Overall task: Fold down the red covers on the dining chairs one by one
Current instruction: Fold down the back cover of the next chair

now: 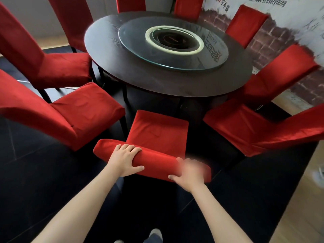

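From the head view, the left hand (124, 160) grips the top of the nearest chair's red cover (154, 162), fingers curled over the far side and thumb on the near side. Just right of that grip, the blurred right hand (188, 174) holds the same rolled edge. Beyond both hands stands the round table (108, 50). Wall lettering (268, 1) reads "Attitude is everything".
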